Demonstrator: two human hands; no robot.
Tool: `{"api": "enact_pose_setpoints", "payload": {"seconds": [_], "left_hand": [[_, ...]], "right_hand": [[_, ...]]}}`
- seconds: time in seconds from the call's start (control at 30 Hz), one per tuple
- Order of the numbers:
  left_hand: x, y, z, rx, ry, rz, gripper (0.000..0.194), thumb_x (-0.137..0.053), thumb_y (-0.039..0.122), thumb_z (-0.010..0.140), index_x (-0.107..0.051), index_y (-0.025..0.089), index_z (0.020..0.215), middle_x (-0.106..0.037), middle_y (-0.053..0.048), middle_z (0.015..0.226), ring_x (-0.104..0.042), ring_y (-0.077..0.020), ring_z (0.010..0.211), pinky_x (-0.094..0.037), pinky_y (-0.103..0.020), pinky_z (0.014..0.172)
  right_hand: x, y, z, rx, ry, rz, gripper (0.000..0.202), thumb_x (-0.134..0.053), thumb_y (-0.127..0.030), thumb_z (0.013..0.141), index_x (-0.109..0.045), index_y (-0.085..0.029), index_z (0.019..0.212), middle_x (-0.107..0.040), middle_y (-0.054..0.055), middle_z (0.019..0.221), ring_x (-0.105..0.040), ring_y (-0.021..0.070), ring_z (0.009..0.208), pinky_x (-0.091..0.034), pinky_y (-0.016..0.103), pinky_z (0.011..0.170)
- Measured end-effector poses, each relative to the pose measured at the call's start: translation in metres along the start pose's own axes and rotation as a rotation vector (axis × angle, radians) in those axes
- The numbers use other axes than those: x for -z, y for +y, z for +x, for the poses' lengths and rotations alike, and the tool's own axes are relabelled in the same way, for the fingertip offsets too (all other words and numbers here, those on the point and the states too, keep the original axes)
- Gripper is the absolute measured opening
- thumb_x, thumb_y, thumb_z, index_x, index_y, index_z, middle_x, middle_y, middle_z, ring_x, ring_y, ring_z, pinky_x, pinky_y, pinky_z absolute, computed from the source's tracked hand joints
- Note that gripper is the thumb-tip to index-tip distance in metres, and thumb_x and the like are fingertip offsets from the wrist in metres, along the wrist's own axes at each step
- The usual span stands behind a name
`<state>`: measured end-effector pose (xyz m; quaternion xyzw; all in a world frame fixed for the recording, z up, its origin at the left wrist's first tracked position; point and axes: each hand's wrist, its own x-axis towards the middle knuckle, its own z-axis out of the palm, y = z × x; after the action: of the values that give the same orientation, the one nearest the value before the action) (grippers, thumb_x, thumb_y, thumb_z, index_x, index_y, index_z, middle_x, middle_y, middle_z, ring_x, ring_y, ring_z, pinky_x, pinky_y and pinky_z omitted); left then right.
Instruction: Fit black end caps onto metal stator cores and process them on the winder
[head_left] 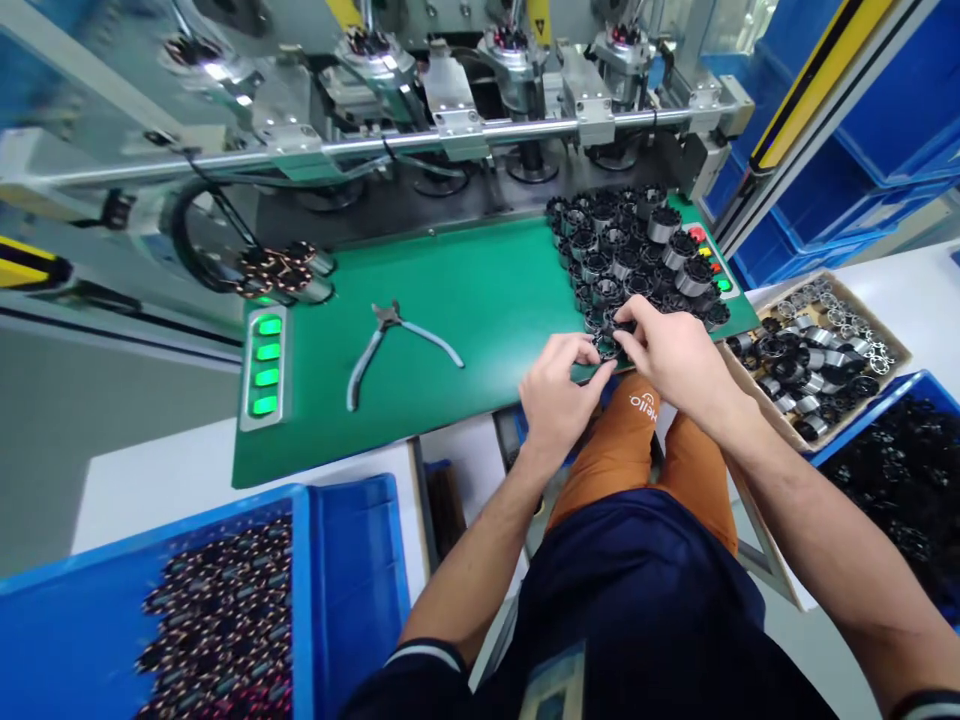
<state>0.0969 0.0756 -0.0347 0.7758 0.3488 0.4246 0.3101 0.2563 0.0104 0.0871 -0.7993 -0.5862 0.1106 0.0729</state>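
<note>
At the front edge of the green mat (495,290), my left hand (559,390) has thumb and index finger curled around a small motor stator core (606,347) with black plastic end caps. My right hand (675,360) pinches at the far side of the same core, with its fingertips partly hiding it. Right behind my fingers is a dense group of similar cores (622,262), black with silvery metal sides, some stacked on others. Pliers (388,318) with pale blue handles lie spread apart on the mat, away from both hands.
Behind the mat stands a machine with a metal rail (510,130) and several spindles. Copper-wound stators (289,272) sit at the mat's left, near green-lit buttons (265,378). A cardboard box (814,350) and blue bins (300,590) flank me.
</note>
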Motion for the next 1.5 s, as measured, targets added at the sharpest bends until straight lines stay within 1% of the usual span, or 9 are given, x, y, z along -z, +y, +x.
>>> {"api": "enact_pose_setpoints", "payload": {"seconds": [0.33,0.47,0.7,0.83,0.9,1.0,1.17,1.37,1.5], "left_hand": [[-0.002,0.005,-0.002,-0.019,0.018,0.072,0.021,-0.097,0.017,0.098,-0.078,0.025,0.094,-0.089,-0.002,0.124,-0.086,-0.0208,0.108,-0.059,-0.033,0.09],[-0.001,0.003,-0.002,-0.02,0.004,0.135,0.021,-0.097,0.027,0.1,-0.076,0.025,0.095,-0.087,-0.006,0.127,-0.085,-0.025,0.119,-0.061,-0.035,0.093],[0.019,-0.003,-0.011,-0.17,0.161,0.125,0.044,-0.094,0.048,0.098,-0.056,0.028,0.086,-0.078,-0.006,0.095,-0.081,-0.0303,0.105,-0.066,-0.045,0.087],[0.001,0.027,-0.019,-0.402,0.16,0.022,0.034,-0.097,0.033,0.096,-0.064,0.03,0.094,-0.076,-0.003,0.094,-0.076,-0.0251,0.087,-0.065,-0.044,0.079],[-0.023,0.055,-0.015,-0.421,-0.006,-0.101,0.031,-0.097,0.029,0.096,-0.066,0.03,0.098,-0.077,-0.004,0.099,-0.078,-0.0247,0.09,-0.066,-0.043,0.079],[-0.073,0.104,0.008,-0.414,-0.298,-0.237,0.024,-0.094,0.029,0.101,-0.07,0.03,0.104,-0.081,-0.005,0.107,-0.081,-0.0256,0.1,-0.068,-0.041,0.085],[-0.193,0.157,0.088,-0.432,-0.541,-0.138,0.002,-0.081,0.027,0.106,-0.082,0.027,0.108,-0.083,-0.004,0.103,-0.079,-0.0243,0.091,-0.063,-0.039,0.085],[-0.354,0.148,0.166,-0.379,-0.767,0.35,0.015,-0.091,0.013,0.08,-0.085,0.025,0.085,-0.073,-0.008,0.082,-0.077,-0.0346,0.092,-0.065,-0.058,0.105],[-0.396,0.128,0.172,-0.366,-0.866,0.528,0.021,-0.103,0.021,0.072,-0.085,0.026,0.081,-0.068,-0.006,0.075,-0.081,-0.0367,0.096,-0.065,-0.061,0.109]], "right_hand": [[-0.011,0.003,-0.001,0.036,0.107,0.037,0.031,-0.064,-0.028,0.119,-0.077,-0.023,0.147,-0.089,0.006,0.1,-0.085,0.0287,0.088,-0.057,0.035,0.082],[-0.012,0.018,-0.036,0.066,0.225,0.25,0.039,-0.069,-0.032,0.118,-0.076,-0.026,0.156,-0.087,0.001,0.093,-0.082,0.0222,0.077,-0.06,0.032,0.077],[-0.021,0.17,-0.182,-0.443,0.458,0.188,0.038,-0.075,-0.06,0.113,-0.085,-0.034,0.138,-0.085,0.007,0.103,-0.078,0.0304,0.08,-0.068,0.049,0.081],[-0.041,0.264,-0.251,-0.769,0.382,-0.165,0.056,-0.063,-0.055,0.111,-0.078,-0.02,0.152,-0.076,0.027,0.142,-0.071,0.0522,0.139,-0.058,0.076,0.123],[-0.053,0.291,-0.268,-0.822,0.228,-0.151,0.064,-0.066,-0.047,0.109,-0.07,-0.012,0.162,-0.071,0.032,0.153,-0.064,0.0531,0.154,-0.053,0.074,0.13],[-0.074,0.308,-0.271,-0.794,0.075,-0.046,0.064,-0.079,-0.041,0.105,-0.067,-0.018,0.164,-0.075,0.022,0.149,-0.081,0.0379,0.131,-0.066,0.05,0.116],[-0.101,0.309,-0.255,-0.766,-0.022,0.009,0.045,-0.084,-0.032,0.105,-0.067,-0.021,0.145,-0.075,0.014,0.136,-0.083,0.0302,0.112,-0.067,0.039,0.098],[-0.1,0.304,-0.247,-0.764,-0.075,0.019,0.028,-0.072,-0.022,0.112,-0.062,-0.025,0.137,-0.075,0.014,0.138,-0.077,0.0345,0.13,-0.064,0.039,0.096],[-0.095,0.305,-0.248,-0.748,-0.126,0.086,0.03,-0.069,-0.018,0.114,-0.063,-0.024,0.142,-0.078,0.011,0.135,-0.081,0.0292,0.121,-0.062,0.035,0.09]]}}
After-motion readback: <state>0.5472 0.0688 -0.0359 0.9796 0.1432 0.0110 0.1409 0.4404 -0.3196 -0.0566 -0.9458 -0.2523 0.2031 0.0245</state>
